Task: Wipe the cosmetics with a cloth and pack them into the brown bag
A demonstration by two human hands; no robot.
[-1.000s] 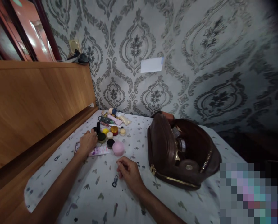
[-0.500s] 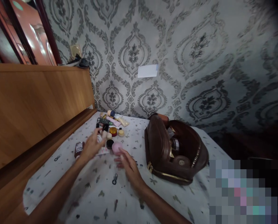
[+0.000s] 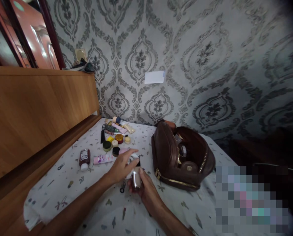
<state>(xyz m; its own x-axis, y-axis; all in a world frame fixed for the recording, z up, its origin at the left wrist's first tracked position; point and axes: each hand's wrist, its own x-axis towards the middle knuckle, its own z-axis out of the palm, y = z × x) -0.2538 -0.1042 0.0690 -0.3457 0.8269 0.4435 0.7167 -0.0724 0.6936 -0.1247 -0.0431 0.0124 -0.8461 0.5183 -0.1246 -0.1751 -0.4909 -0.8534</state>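
My right hand (image 3: 150, 191) is closed around a small clear bottle (image 3: 136, 179) with beige contents and a black cap (image 3: 138, 160), which looks like liquid foundation. Over its upper end is my left hand (image 3: 121, 167), curled around a crumpled white piece (image 3: 133, 158), perhaps a wipe, and close to the cap. Partly hidden behind the left fingers lies a round pink item (image 3: 123, 151). A pink-and-white tube (image 3: 103, 159) and a black-lidded jar (image 3: 116, 151) rest just left of them. Farther left lies a dark reddish bottle (image 3: 84, 158) with a white cap.
An unzipped brown cosmetic bag (image 3: 169, 157) sits at the right with items inside. Several jars, including an amber one (image 3: 119, 139), and tubes (image 3: 119, 127) lie toward the back of the patterned white cloth (image 3: 107, 209). A wooden panel (image 3: 43, 105) borders the left; a papered wall rises behind.
My left hand moved right, bringing the black-capped bottle from the jars to my right hand, which now grips it. The tube and an olive-lidded jar are now uncovered.
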